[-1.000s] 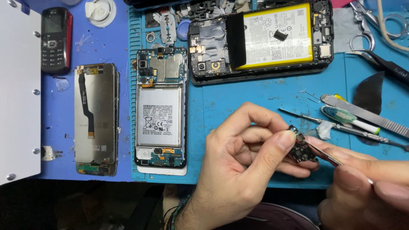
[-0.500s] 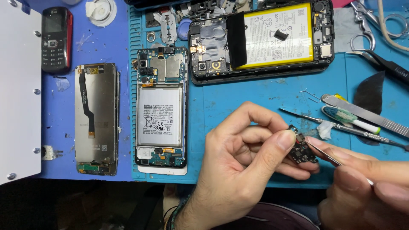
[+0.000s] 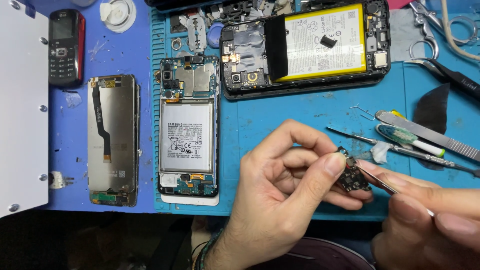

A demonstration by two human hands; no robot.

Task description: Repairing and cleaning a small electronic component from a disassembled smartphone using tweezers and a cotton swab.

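One small circuit board [image 3: 352,176] pinched in left grip [image 3: 280,200] (fingertips).

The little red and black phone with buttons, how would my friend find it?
Start at the blue work mat and look to its far upper left corner, beside the white panel. The small red and black phone lies there, closed and whole. Unlike the opened phones nearby, it has a keypad of real buttons.

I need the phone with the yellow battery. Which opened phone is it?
The opened phone lying sideways at the top; the upright phone beside it has a white battery.
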